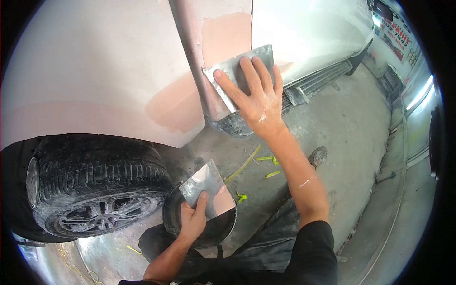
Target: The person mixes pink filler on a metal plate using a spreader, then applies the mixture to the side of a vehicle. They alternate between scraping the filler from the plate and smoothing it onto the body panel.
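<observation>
My right hand (pixel 261 102) presses a wide metal filler spreader (pixel 232 71) against the car body beside the door gap, fingers spread over the blade's back and the thumb hidden. The blade covers part of a pink filler patch (pixel 225 38) on the pale panel. Lower down, my left hand (pixel 194 219) grips a second flat metal plate (pixel 199 183), thumb on top. Pink filler (pixel 223 200) lies on that plate's right corner. Another smoothed pink patch (pixel 175 104) shows on the panel edge above the wheel.
Below my left hand stands a round black container (pixel 230 230). A dusty car wheel (pixel 104 218) is at the left, turned outward. Yellow-green tape scraps (pixel 272 174) lie on the concrete floor (pixel 346 123). A running board (pixel 323 78) extends along the car's underside at right.
</observation>
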Motion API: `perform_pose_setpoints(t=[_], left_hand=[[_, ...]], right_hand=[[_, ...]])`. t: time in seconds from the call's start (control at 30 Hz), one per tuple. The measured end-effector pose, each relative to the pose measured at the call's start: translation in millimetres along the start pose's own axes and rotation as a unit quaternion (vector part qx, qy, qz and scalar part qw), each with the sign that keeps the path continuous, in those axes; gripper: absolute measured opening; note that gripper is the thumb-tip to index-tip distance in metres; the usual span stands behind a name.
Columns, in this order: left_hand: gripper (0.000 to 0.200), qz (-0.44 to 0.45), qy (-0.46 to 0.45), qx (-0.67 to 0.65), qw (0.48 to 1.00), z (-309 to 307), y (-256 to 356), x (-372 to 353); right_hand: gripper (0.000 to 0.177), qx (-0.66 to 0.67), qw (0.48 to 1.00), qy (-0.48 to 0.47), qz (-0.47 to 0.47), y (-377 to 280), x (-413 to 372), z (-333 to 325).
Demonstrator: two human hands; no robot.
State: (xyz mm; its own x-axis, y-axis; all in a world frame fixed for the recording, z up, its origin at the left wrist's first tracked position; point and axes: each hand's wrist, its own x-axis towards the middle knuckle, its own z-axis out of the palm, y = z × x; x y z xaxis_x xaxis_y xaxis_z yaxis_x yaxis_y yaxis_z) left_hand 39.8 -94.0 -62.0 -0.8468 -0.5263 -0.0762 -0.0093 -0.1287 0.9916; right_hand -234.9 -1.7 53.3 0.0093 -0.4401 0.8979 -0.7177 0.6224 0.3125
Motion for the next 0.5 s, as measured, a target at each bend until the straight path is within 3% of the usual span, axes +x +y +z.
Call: perform_pose_setpoints(t=[0.33, 0.5], left_hand=[[0.027, -0.016, 0.000, 0.005, 1.000, -1.7, -10.5, 2.7], [0.028, -0.015, 0.003, -0.016, 1.000, -0.5, -11.9, 4.4]], right_hand=[[0.063, 0.042, 0.998, -0.040, 0.030, -15.5, -46.2, 0.7], [0.059, 0.037, 0.997, -0.037, 0.051, -12.3, -30.3, -21.5]])
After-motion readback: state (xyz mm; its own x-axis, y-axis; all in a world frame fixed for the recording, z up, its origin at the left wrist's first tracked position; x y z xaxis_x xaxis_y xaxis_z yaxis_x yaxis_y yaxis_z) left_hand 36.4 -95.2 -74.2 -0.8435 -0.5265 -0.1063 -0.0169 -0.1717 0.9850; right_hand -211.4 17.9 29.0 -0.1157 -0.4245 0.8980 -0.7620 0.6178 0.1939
